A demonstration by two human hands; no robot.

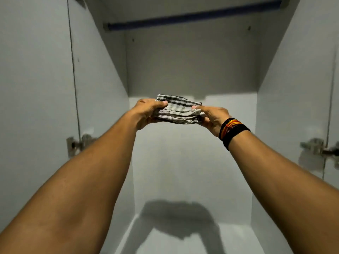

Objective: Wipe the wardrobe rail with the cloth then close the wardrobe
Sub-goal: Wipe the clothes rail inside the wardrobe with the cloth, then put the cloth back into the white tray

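A folded white cloth with dark checked stripes is held between both hands inside the open wardrobe. My left hand grips its left edge, thumb on top. My right hand, with black and orange bands at the wrist, grips its right edge. The dark blue rail runs across the top of the wardrobe, well above the cloth and apart from it.
The wardrobe is white inside, with a back panel and a floor in shadow. The left door and the right door stand open on metal hinges.
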